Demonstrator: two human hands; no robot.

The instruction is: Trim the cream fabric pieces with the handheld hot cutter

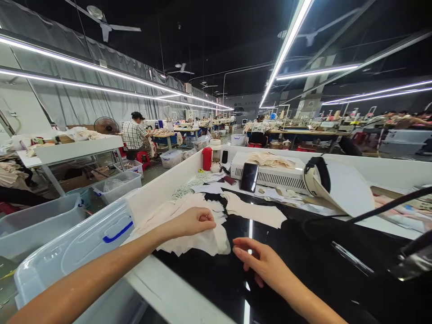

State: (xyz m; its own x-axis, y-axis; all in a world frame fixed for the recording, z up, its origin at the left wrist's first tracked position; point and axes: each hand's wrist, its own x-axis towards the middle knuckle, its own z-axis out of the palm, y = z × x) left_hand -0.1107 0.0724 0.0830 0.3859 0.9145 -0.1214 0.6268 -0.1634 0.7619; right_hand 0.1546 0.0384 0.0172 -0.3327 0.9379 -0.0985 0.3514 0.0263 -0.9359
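My left hand [194, 221] is closed in a pinch at the edge of a cream fabric piece [219, 240], whose far end hangs down toward the black tabletop [202, 274]. Under and behind that hand spreads a pile of cream cut fabric pieces [168, 211] with jagged edges. My right hand [263, 263] hovers over the glossy black surface, fingers bent and apart, with nothing visible in it. Farther back, beyond both hands, lies a small stack of cream fabric panels [254, 210].
A white ventilated box [273, 173] stands at the back, a phone [249, 177] leaning on it. Nearby are a red flask [207, 159] and a white visor [337, 186]. Right lies a pen [353, 258]; left, a lidded plastic bin [81, 243]. A co-worker [133, 135] sits beyond.
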